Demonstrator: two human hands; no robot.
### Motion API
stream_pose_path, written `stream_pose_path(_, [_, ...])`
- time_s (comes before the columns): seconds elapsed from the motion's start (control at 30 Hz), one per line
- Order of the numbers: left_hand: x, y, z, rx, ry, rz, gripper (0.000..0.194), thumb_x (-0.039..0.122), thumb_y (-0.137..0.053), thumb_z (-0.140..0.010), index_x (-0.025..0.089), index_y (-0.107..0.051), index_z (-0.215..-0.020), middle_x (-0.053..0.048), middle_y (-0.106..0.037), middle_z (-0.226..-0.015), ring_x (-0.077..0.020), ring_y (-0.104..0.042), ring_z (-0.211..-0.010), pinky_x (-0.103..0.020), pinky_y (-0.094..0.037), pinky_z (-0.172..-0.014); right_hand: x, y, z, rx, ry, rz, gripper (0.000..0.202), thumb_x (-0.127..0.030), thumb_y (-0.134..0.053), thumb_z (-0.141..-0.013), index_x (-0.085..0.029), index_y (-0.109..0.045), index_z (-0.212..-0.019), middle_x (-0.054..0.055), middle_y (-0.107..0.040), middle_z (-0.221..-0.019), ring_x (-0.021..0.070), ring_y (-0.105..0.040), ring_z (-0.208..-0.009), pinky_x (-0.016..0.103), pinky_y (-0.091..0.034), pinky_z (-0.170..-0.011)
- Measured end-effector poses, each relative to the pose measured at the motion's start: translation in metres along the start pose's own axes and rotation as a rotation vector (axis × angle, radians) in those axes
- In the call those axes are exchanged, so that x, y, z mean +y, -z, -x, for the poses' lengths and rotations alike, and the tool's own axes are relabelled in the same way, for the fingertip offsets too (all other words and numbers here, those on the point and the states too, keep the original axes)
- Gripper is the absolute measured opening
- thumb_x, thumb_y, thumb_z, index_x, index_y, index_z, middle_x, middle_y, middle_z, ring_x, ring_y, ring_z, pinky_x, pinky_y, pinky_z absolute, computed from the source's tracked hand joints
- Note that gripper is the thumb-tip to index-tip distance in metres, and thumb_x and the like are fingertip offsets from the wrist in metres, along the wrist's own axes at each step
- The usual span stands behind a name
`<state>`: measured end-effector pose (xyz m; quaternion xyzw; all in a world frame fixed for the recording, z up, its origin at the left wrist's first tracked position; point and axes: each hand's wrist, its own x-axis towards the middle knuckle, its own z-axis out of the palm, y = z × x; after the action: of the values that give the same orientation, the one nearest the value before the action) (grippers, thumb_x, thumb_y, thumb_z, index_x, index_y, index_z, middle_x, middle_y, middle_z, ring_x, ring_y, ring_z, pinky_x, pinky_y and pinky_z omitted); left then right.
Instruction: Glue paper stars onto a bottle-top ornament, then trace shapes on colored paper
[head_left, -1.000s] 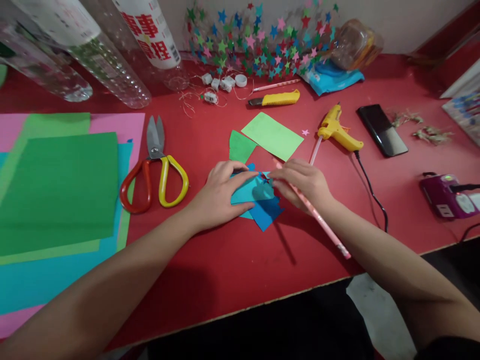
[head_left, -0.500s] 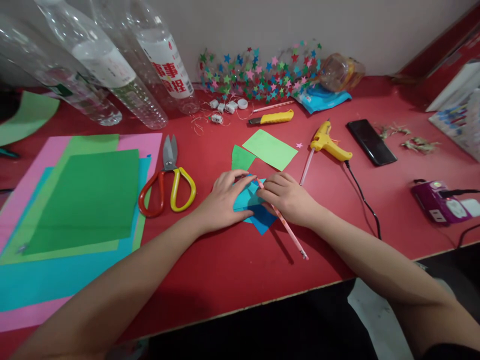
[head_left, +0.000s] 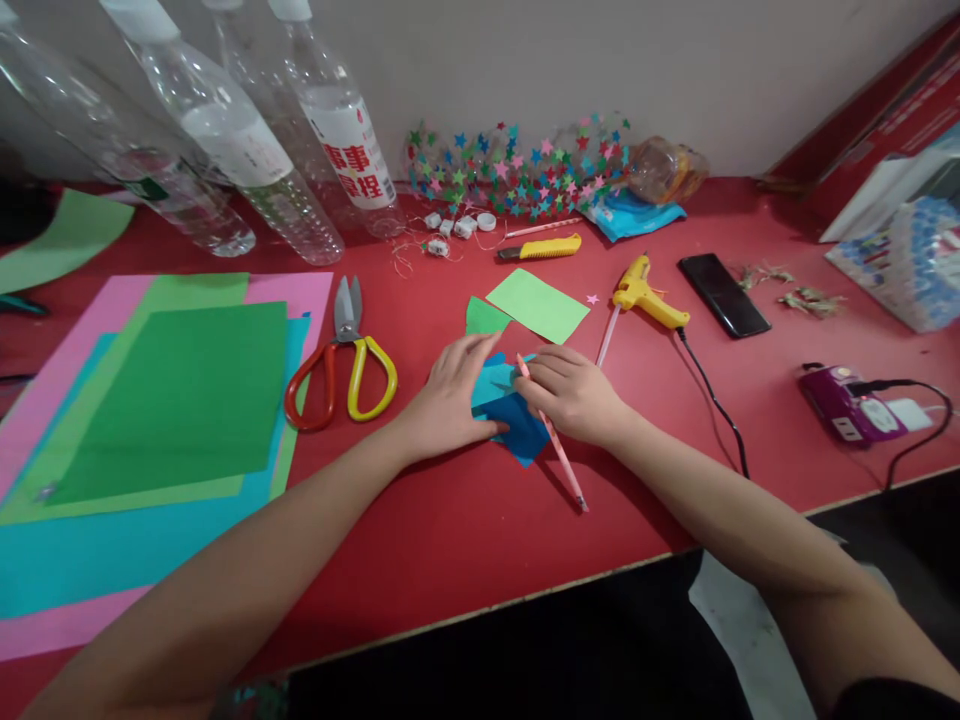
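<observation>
On the red surface (head_left: 420, 560), the left hand (head_left: 454, 395) is spread, its thumb laid on blue papers (head_left: 511, 411), which are layered between the hands. In the grip of the right hand (head_left: 574, 398), a pink pencil (head_left: 556, 445) is pinched, slanted over the papers.

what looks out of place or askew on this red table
No spill shows. The pile of flat coloured paper sheets is askew, its edges not lined up. One small flat pink star lies by itself near the yellow plastic glue gun, away from the multicoloured stars at the back.
</observation>
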<state>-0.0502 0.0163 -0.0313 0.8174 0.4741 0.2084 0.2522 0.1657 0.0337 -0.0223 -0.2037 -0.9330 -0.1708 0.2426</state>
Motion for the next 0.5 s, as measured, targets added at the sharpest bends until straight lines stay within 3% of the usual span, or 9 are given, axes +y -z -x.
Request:
stream_pose_path(0.17, [-0.003, -0.004, 0.002, 0.054, 0.018, 0.042, 0.122, 0.038, -0.082, -0.063, 0.029, 0.001, -0.151, -0.016, -0.025, -0.152, -0.0353, -0.026, -0.141, -0.055, -0.027, -0.114, 0.02, 0.01, 0.009, 0.212, -0.274, 0.048, 0.011, -0.018, -0.051, -0.092, -0.023, -0.059, -0.085, 0.003, -0.063, -0.076, 0.0178, -0.053, -0.079, 0.033, -0.04, -0.074])
stream_pose_path(0.27, [-0.004, -0.003, 0.001, 0.025, -0.007, 0.004, 0.111, 0.04, -0.08, -0.066, 0.026, -0.01, -0.151, -0.016, -0.029, -0.15, -0.0362, -0.029, -0.139, -0.056, -0.029, -0.112, 0.035, 0.011, 0.013, 0.31, -0.467, 0.15, 0.015, -0.016, -0.05, -0.091, -0.022, -0.059, -0.081, 0.003, -0.061, -0.074, 0.0178, -0.049, -0.072, 0.032, -0.037, -0.069])
stream_pose_path(0.43, [-0.003, 0.0, -0.001, -0.039, -0.087, -0.085, 0.075, 0.05, -0.072, -0.073, 0.024, -0.043, -0.137, -0.012, -0.043, -0.14, -0.034, -0.037, -0.131, -0.056, -0.029, -0.111, 0.038, 0.001, 0.01, 0.088, -0.454, 0.08, 0.012, -0.028, -0.053, -0.091, -0.021, -0.062, -0.091, 0.007, -0.064, -0.083, 0.0216, -0.05, -0.082, 0.034, -0.036, -0.073])
stream_pose_path(0.5, [-0.004, 0.0, -0.001, -0.037, -0.11, -0.081, 0.067, 0.05, -0.069, -0.076, 0.023, -0.047, -0.133, -0.011, -0.047, -0.136, -0.0324, -0.038, -0.129, -0.055, -0.03, -0.111, 0.031, 0.002, 0.008, 0.09, -0.494, -0.037, 0.014, -0.031, -0.054, -0.091, -0.019, -0.062, -0.091, 0.007, -0.063, -0.081, 0.0208, -0.051, -0.08, 0.034, -0.037, -0.073])
